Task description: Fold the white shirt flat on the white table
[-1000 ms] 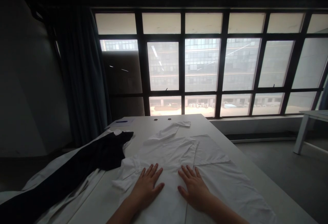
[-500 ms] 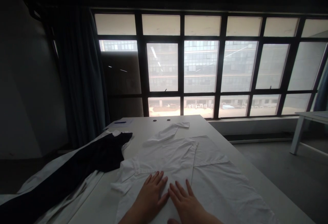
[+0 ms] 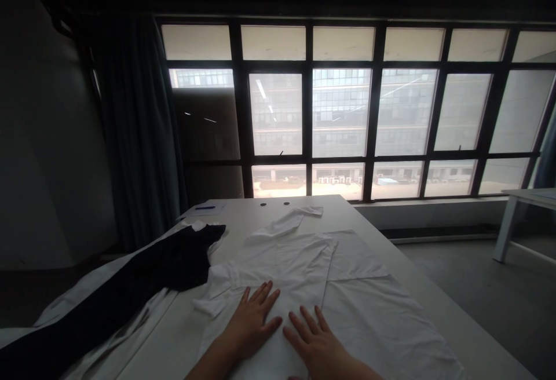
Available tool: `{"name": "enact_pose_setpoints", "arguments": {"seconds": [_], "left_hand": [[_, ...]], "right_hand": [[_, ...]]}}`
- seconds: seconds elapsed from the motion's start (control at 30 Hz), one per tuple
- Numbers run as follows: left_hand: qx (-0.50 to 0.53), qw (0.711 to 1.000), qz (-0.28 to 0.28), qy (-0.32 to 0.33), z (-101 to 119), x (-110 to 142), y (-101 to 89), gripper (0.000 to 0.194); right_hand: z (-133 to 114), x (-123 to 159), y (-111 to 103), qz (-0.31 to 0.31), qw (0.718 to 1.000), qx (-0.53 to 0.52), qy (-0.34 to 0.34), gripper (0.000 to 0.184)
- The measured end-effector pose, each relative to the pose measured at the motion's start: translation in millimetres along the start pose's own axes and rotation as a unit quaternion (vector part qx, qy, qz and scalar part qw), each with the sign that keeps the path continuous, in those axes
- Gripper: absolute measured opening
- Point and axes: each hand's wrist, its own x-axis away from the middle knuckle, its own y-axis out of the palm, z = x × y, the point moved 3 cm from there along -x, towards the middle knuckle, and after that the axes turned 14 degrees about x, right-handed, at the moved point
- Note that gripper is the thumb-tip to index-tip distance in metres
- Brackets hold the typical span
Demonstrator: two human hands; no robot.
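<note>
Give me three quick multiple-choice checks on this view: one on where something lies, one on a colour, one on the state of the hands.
1. Where does the dark garment lie, seen from the person?
A. left of the white shirt
B. right of the white shirt
C. on the floor

2. What colour is the shirt under the hands?
A. red
B. white
C. green

3. How are the left hand and the right hand held?
A. clenched in fists
B. gripping a pen
C. open, palms flat on the shirt

Answers: 1 A, the dark cloth drapes over the table's left side beside the shirt. 2 B, the spread fabric is plainly white. 3 C, fingers are spread and lie on the cloth.
</note>
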Motion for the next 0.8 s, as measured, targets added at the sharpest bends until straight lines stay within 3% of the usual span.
{"name": "enact_pose_setpoints", "arguments": {"seconds": [0.2,0.8], "left_hand": [[-0.001,1.0,0.017,0.014,-1,0,2.9,0.064],[-0.001,1.0,0.019,0.016,0,1,1.7,0.064]], "right_hand": [[0,2,-19,-0.012,0.999,-0.041,-0.002,0.085],[-1,1,-19,-0.016,0.999,-0.046,0.001,0.084]]}}
